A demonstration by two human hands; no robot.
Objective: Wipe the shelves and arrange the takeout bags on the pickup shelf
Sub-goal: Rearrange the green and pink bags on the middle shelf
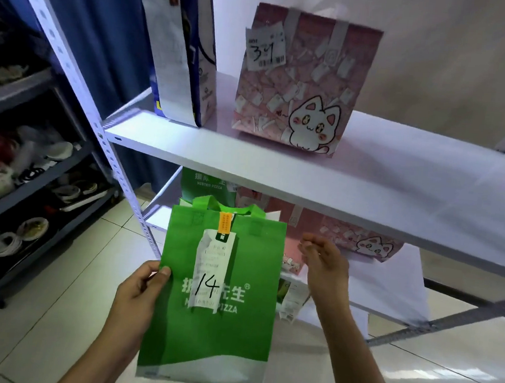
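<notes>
At the far left stands a dark metal rack (pixel 34 154) of blurred clutter, well apart from the work. The left hand (pixel 142 285) pinches the left edge of the flat green non-woven takeout bag (pixel 218 325), thumb on the front face and fingers behind, and holds it in the air near the camera, in front of the lower white shelf (pixel 388 304). The bag hangs upright, long axis vertical, with a white paper receipt (pixel 212 267) marked "14" on its front. The right hand (pixel 324 264) hovers just beside the bag's upper right edge, fingers loosely curled, holding nothing; whether it touches the bag cannot be told. The upper white shelf board (pixel 338 174) lies above and beyond the bag, bare on its right side, so placement probably calls for a lift up and away, with the left hand carrying. On this shelf stand a tall white-and-blue bag (pixel 180 62), top cut off, and a pink cat-print bag (pixel 300 82). The lower shelf's bags are largely hidden behind the green bag.
</notes>
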